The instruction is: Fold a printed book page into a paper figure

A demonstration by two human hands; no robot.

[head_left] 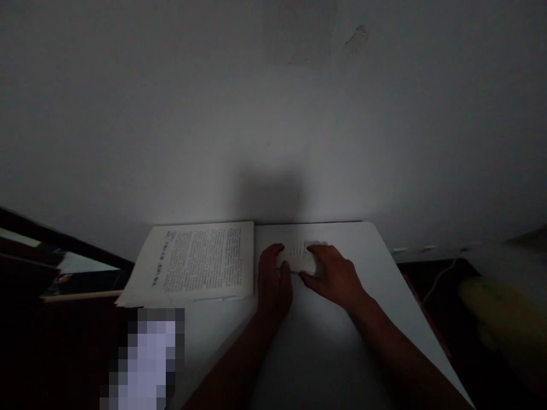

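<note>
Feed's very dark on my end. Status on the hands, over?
Left hand and right hand both on small paper, grip unclear. Paper flat on table. Printed pages close beside left hand.

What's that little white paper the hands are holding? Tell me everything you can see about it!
The small paper is white and thin, with faint printed lines too blurry to read. It sits on the white table near the wall, just right of the open book. The left hand grips its left edge; the right hand covers its right side, thumb below, fingers on top.
</note>
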